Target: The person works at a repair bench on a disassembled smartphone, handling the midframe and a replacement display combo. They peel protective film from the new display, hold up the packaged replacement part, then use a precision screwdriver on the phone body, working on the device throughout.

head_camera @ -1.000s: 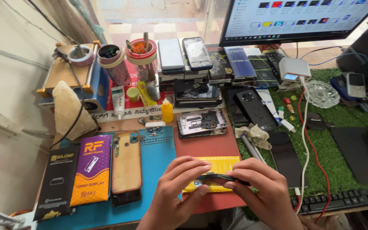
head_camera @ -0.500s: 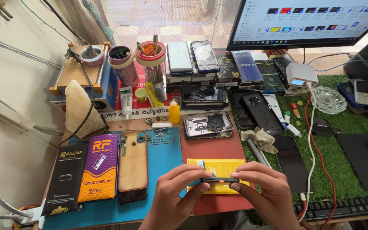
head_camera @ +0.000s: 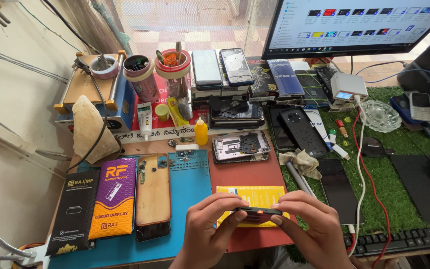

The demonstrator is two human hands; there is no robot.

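Head view showed both hands at the near edge of the workbench (head_camera: 125, 251), the left hand (head_camera: 206, 230) and the right hand (head_camera: 308, 229) each pinching one end of a dark phone (head_camera: 256, 214) held edge-up between them – fingers curled narrow around it, thumbs underneath. The phone hung just above a yellow rectangular packet (head_camera: 255, 195) lying on the red mat (head_camera: 247, 174), near that mat's front edge. Open room was scarce: a bare strip of blue mat (head_camera: 190, 199) lay to the left of the hands, and a patch of red mat sat between the packet and an opened phone chassis (head_camera: 240, 147) further back. Left of the blue strip lay a tan back cover (head_camera: 153, 192), then a purple-and-orange box (head_camera: 114, 197) and a black box (head_camera: 74, 211) side by side at the bench's left edge, both long and flat. To the right, a black screen panel (head_camera: 338, 189) rested on the green turf mat (head_camera: 399, 149), with a red cable (head_camera: 372, 184) running toward a keyboard (head_camera: 399, 239) at the front right corner. A small yellow bottle (head_camera: 201, 132) stood behind the mats – beside stacked phones (head_camera: 222, 69) along the back edge, under the monitor (head_camera: 354, 25).
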